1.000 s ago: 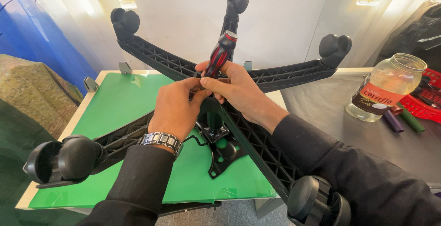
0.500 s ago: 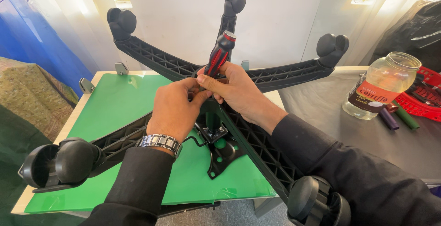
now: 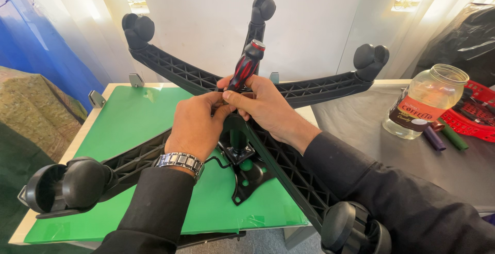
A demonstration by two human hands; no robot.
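A black five-armed chair base (image 3: 304, 86) with castor wheels lies upside down over a green board (image 3: 129, 125). At its hub, my left hand (image 3: 198, 125) and my right hand (image 3: 260, 104) meet around a screwdriver (image 3: 246, 66) with a red and black handle that stands tilted above the hub. My right hand grips the lower part of the handle. My left hand's fingers pinch at the shaft just below it. The tip is hidden by my fingers. A black metal bracket (image 3: 247, 174) sits on the board under the hub.
A glass jar (image 3: 425, 102) with a label stands on the grey table (image 3: 464, 171) to the right, beside purple and green markers (image 3: 443, 138) and a red basket (image 3: 477, 117). A blue curtain (image 3: 31, 42) hangs at left. Castors (image 3: 67, 184) jut over the near edge.
Both hands and the screwdriver stay at the hub. The view has shifted slightly; the handle looks barely turned.
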